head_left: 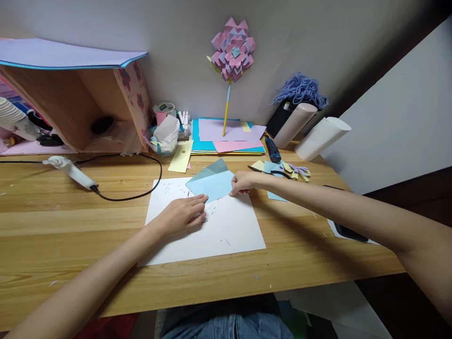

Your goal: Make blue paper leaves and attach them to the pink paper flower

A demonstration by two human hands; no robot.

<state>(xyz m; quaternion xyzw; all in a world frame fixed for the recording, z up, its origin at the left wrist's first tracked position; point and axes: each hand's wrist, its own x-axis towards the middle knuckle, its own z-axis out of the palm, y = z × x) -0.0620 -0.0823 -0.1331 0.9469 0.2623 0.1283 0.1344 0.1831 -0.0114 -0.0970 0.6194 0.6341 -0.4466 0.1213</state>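
Note:
A light blue sheet of paper (216, 184) lies over the far part of a white sheet of paper (226, 230). Part of the blue sheet is folded up, and its far flap looks darker, in shade. My left hand (185, 212) rests flat on the white sheet, fingers stretched, with the fingertips at the blue paper's near edge. At the blue paper's right end, my right hand (243, 182) is closed, pinching the corner between thumb and fingers. Small scraps and coloured marks dot the white sheet.
Behind stand a paper flower (233, 51), stacked coloured paper (205, 145) and a tub (165, 139). Scissors (280, 174), a box cutter (272, 149) and paper scraps (300, 172) lie right, near paper rolls (323, 139). A cabled white device (70, 172) lies left; a phone (349, 231) lies under my right arm.

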